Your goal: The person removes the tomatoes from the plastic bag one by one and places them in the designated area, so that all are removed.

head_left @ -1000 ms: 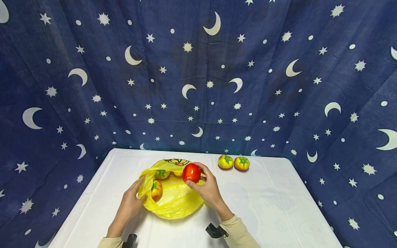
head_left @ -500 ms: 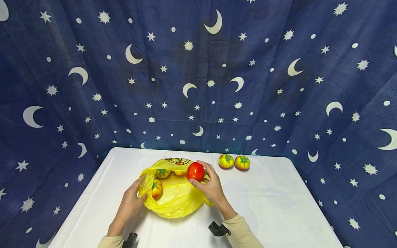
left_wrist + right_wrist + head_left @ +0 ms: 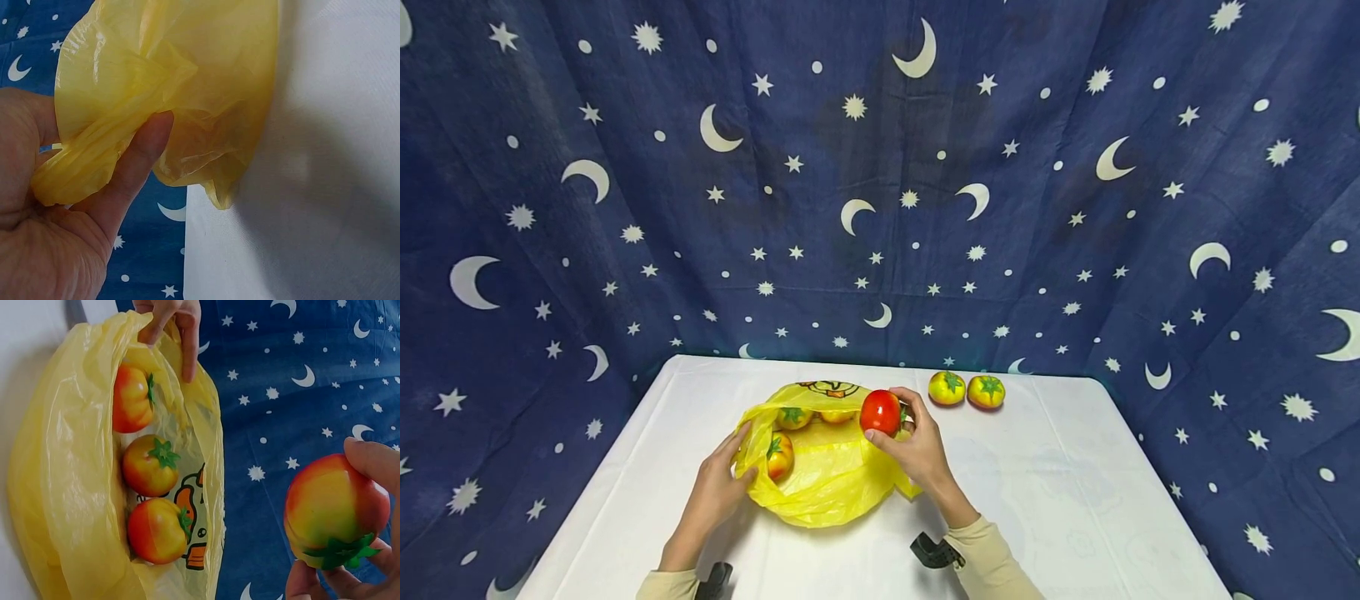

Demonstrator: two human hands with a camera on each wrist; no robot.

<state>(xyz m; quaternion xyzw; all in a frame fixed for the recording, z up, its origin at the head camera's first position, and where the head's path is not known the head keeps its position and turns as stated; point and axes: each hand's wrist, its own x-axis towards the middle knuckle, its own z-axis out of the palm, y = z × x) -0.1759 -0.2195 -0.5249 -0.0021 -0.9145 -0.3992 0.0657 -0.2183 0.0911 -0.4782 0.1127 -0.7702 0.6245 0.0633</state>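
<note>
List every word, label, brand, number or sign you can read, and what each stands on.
No text is readable.
Yellow plastic bag: orange-and-black cartoon print; letter-like marks beside it are too small to read.
Dark blue cloth backdrop: moon-and-star pattern, no lettering seen.

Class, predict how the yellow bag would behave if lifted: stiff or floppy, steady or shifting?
The yellow bag would probably flop, as its thin film is wrinkled. The tomatoes inside are rounded, so they could well roll and shift its balance.
</note>
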